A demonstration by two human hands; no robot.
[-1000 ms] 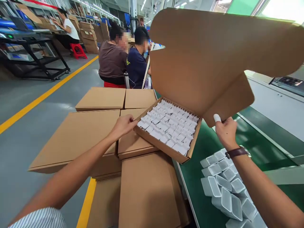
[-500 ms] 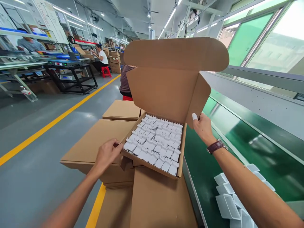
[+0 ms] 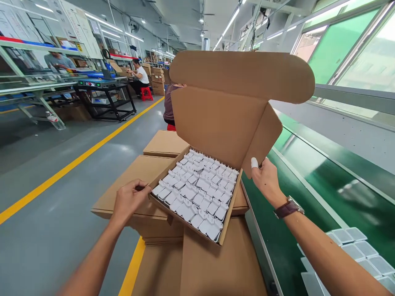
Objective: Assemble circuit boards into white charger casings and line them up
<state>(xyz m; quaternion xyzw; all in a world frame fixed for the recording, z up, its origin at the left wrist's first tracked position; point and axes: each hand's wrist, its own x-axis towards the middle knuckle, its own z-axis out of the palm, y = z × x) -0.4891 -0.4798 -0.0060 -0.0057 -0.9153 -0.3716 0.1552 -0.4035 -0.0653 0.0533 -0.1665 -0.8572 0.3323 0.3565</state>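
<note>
Between my hands is a brown cardboard box (image 3: 216,119) with its lid raised, held above other cartons. Rows of small white plastic pieces (image 3: 194,189) fill its tray. My left hand (image 3: 131,199) pinches the tray's near left corner, thumb and fingers closed on the edge. On the other side, my right hand (image 3: 266,176) grips the lid's side flap between thumb and fingers. A white cover sits on one digit of that hand, and a watch (image 3: 289,206) is on the wrist.
Closed cartons (image 3: 132,185) are stacked beneath and behind the box. To the right runs a green conveyor belt (image 3: 327,176) carrying translucent white plastic trays (image 3: 354,250). A seated person (image 3: 169,105) is partly hidden behind the lid. Workbenches (image 3: 33,88) line the left.
The box has turned slightly, its near right corner coming lower and closer. Both hands keep their hold. The view has shifted, and the white trays on the belt now appear farther right.
</note>
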